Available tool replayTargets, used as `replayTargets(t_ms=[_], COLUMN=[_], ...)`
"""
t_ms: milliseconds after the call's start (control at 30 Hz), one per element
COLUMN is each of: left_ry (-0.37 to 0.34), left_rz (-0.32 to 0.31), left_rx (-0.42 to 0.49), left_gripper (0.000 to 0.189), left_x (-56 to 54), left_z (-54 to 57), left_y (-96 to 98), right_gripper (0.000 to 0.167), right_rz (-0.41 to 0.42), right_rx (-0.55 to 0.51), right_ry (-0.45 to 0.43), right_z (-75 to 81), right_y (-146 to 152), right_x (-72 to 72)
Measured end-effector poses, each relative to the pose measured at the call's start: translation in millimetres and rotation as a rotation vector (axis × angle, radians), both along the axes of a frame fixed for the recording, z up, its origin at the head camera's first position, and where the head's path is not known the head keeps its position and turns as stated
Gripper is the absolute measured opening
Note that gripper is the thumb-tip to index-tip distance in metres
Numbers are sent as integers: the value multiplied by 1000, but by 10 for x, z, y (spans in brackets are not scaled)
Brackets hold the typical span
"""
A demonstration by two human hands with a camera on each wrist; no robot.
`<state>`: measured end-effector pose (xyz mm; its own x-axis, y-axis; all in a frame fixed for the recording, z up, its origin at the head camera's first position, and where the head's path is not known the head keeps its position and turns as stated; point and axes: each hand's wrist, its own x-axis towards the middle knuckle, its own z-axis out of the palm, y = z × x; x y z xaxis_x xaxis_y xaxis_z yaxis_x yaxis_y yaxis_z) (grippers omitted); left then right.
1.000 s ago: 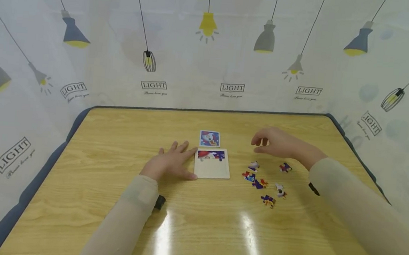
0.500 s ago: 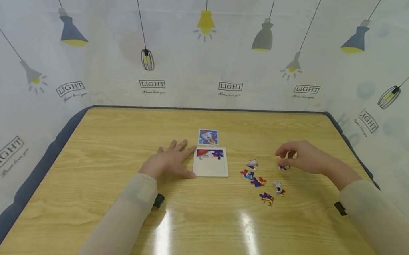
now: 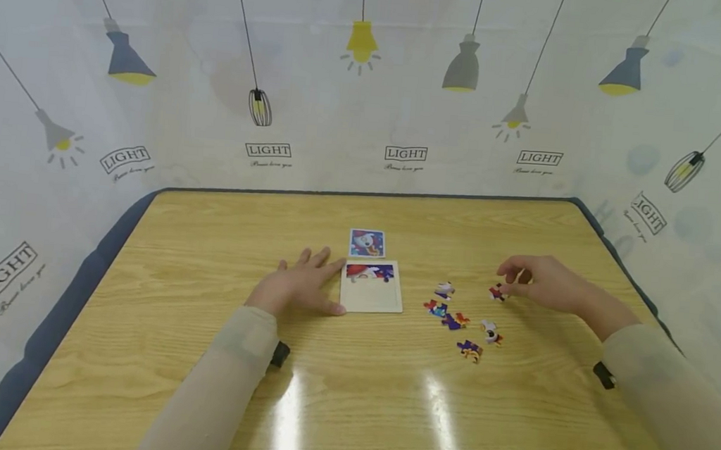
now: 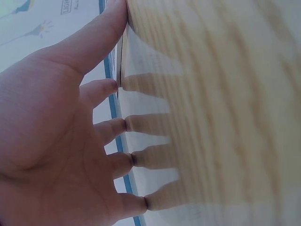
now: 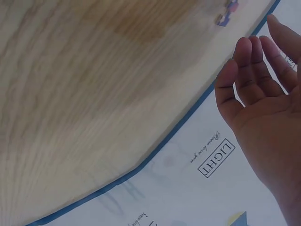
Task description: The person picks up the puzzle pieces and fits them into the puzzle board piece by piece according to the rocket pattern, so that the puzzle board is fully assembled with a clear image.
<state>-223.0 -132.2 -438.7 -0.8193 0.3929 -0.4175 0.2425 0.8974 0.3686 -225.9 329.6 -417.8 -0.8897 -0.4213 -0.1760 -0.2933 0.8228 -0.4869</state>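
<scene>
My left hand (image 3: 298,284) lies flat on the wooden table with its fingers spread. Its thumb and index fingertips touch the left edge of the white puzzle board (image 3: 370,297), whose top rows hold a red, white and purple picture. My right hand (image 3: 543,282) is at a red and dark purple puzzle piece (image 3: 497,291), its thumb over the piece's right side. In the right wrist view, that hand's fingers (image 5: 249,70) curve loosely, the thumb apart from them, with nothing visible between. One puzzle piece (image 5: 228,13) lies beyond them.
Left of the right hand lie several loose pieces, among them a white piece (image 3: 445,290), a blue and red piece (image 3: 436,309) and a purple and yellow piece (image 3: 470,350). A small picture card (image 3: 367,242) sits behind the board. A patterned sheet (image 3: 344,111) surrounds the table.
My right hand has moved right and nearer, from above the table behind the pieces to the red and dark purple piece, which has shifted slightly left. My left hand stays at the board.
</scene>
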Motion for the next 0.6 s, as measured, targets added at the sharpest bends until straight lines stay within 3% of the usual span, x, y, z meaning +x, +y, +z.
replayTargets(t_ms=[300,600], left_ry=[5,3], left_rz=[-3,-1], left_rx=[-3,-5], left_gripper=[102,103], left_x=[13,12], left_z=[22,13], left_y=[11,10], right_gripper=[32,28], right_rz=[-44,-15], right_rx=[-42,-56], right_ry=[-40,-60], right_z=[-171,-149], right_y=[70,-97], right_x=[-66,11])
